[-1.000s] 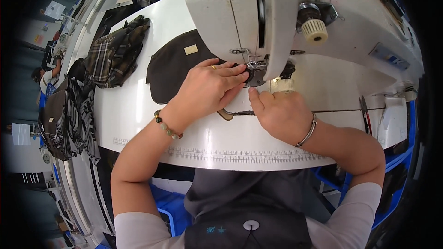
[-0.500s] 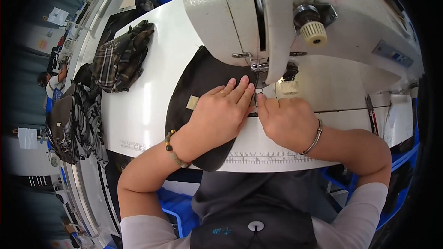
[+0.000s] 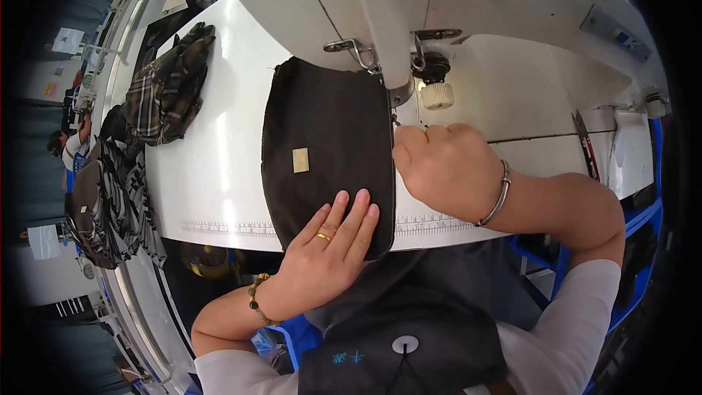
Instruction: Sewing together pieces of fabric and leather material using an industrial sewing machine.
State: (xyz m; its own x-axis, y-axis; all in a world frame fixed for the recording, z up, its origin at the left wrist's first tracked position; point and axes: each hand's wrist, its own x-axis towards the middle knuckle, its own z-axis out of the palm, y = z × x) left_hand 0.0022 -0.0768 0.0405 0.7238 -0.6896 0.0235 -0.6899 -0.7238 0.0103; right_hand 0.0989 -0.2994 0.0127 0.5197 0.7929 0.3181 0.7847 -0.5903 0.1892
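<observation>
A dark brown fabric panel with a small pale patch lies on the sewing table, its right edge running up to the presser foot of a white sewing machine. My left hand rests flat on the panel's near end, fingers stretched and holding nothing. At the panel's right edge, just on the near side of the presser foot, my right hand is closed with curled fingers. Whatever its fingertips pinch is hidden.
Folded plaid fabric pieces lie at the table's left. Beyond them hangs a stack of striped and dark pieces. Red-and-black snips lie at the right. A ruler strip follows the near edge. Another person sits far left.
My left hand has slid from beside the presser foot down to the panel's near end. The panel has swung round so its right edge runs straight toward me. The whole view has shifted somewhat.
</observation>
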